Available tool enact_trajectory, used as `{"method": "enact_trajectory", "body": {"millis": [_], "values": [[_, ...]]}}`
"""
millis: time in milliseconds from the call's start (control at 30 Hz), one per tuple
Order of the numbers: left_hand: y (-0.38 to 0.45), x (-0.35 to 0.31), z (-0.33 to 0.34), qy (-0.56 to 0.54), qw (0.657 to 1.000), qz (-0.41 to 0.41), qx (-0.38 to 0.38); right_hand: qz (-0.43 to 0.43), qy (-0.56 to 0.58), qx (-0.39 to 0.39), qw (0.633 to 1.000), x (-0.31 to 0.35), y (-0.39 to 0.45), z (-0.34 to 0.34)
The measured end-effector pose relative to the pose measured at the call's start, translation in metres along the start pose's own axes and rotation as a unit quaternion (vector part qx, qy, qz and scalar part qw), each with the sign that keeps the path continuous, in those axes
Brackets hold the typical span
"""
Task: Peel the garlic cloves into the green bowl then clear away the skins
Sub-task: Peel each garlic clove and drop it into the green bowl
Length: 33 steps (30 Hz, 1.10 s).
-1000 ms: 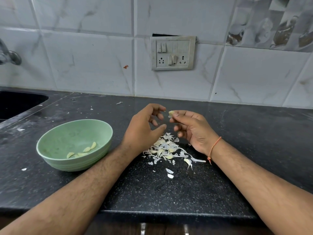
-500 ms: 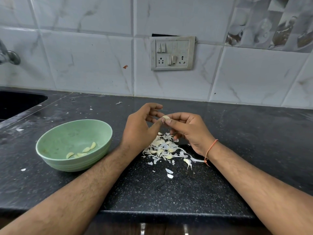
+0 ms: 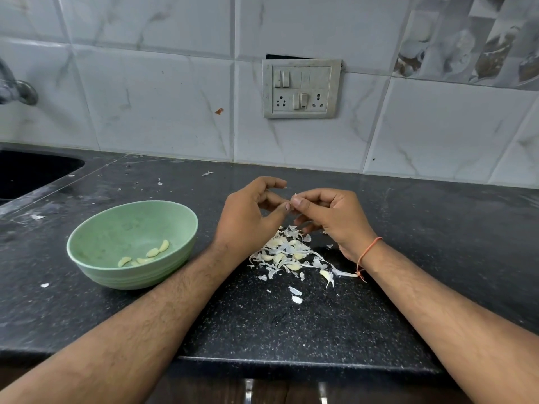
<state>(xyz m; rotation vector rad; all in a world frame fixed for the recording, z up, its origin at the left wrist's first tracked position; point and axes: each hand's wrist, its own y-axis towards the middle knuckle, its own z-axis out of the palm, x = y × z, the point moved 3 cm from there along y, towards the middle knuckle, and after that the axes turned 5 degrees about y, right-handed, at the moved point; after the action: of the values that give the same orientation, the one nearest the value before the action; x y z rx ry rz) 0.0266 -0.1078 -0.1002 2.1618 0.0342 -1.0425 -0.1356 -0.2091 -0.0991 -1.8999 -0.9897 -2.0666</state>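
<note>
Black counter (image 3: 291, 330) drops off right under your forearms. Both your left hand (image 3: 248, 217) and right hand (image 3: 329, 217) pinch a garlic clove (image 3: 295, 196) above the skins (image 3: 288, 252); green bowl (image 3: 96, 240) sits left, sink (image 3: 35, 170) beyond.

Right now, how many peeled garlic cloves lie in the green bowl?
4 peeled garlic cloves at the bottom of the round green bowl, clustered toward its near right side; the near rim may hide more.

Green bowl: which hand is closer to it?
Left. The left hand is just right of the green bowl; the right hand is farther right, beyond the left.
</note>
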Motion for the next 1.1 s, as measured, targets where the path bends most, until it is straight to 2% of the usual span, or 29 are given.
{"method": "enact_trajectory", "body": {"millis": [267,567,867,1100], "values": [[-0.0014,-0.0025,-0.0018,-0.022,0.999,-0.019,0.032,0.013,-0.039,0.044,0.998,-0.0001,0.0002,-0.0026],[-0.0005,-0.0007,-0.0002,-0.04,0.997,-0.039,0.046,0.022,-0.028,0.06,0.998,-0.0009,0.0001,-0.0028],[0.0001,-0.0034,-0.0002,-0.058,0.996,-0.057,0.025,0.043,0.023,0.033,0.998,-0.0005,0.0004,-0.0008],[0.0005,-0.0027,0.0001,-0.07,0.995,-0.053,0.039,0.032,0.008,0.04,0.999,0.0019,-0.0002,-0.0011]]}}
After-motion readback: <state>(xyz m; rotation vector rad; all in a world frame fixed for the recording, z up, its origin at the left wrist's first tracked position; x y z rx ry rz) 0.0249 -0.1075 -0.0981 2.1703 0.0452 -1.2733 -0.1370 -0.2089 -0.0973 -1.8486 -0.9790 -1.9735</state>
